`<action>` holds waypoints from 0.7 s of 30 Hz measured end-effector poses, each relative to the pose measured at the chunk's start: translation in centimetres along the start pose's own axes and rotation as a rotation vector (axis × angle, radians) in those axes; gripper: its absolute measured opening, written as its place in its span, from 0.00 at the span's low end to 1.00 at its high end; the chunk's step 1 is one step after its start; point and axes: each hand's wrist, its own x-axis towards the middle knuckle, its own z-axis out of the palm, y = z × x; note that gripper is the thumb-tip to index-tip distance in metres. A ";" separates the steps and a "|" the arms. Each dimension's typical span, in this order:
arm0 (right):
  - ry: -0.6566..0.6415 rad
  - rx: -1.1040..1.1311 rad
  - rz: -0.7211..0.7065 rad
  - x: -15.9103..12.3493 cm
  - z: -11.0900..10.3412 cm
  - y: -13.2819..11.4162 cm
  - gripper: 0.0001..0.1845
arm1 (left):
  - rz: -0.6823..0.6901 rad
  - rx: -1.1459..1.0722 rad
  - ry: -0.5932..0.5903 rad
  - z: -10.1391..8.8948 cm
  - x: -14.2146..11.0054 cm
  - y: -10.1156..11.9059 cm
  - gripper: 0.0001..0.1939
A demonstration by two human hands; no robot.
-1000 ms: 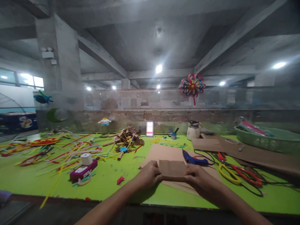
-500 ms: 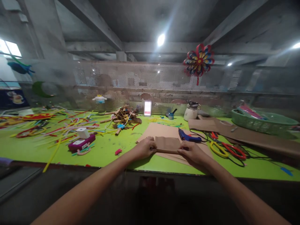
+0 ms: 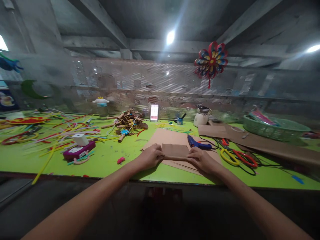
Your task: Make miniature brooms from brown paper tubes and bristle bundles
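Note:
Between my two hands is a small piece of brown cardboard [image 3: 175, 150], its near edge rolled into a narrow tube. My left hand [image 3: 153, 156] is closed on the left end of that roll. The fingers of my right hand [image 3: 200, 160] pinch its right end. Under the piece lie larger flat brown sheets [image 3: 162, 135] on the green table [image 3: 105, 166]. A blue glue gun [image 3: 198, 144] rests on the sheets just beyond my right hand. To its right are scissors with yellow and red handles [image 3: 230, 157].
At left lie a purple power strip [image 3: 77, 150] with a white plug and scattered colored pipe cleaners. A heap of rolled cardboard tubes [image 3: 127, 121] sits behind. A kettle [image 3: 201, 117], a green basket [image 3: 277, 128] and long cardboard [image 3: 270, 143] stand to the right. Perforated metal panel [image 3: 140, 80] borders the back.
The view has tipped downward and shifted slightly, so the table appears higher. Both hands keep their hold on the cardboard, with its near roll looking slightly farther along.

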 end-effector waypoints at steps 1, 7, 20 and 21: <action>-0.005 0.002 0.006 0.1 -0.1 0.0 0.16 | 0.001 0.019 0.003 0.0 0.1 0.0 0.15; -0.019 0.009 0.037 0.6 -0.4 -0.3 0.16 | 0.034 0.105 -0.041 -0.3 0.5 0.1 0.16; 0.039 -0.013 0.029 0.8 -0.3 0.0 0.15 | 0.070 0.072 -0.040 0.3 1.1 -1.0 0.19; 0.039 -0.018 0.026 1.0 -0.2 0.1 0.15 | 0.072 0.080 -0.040 0.2 1.2 -1.0 0.19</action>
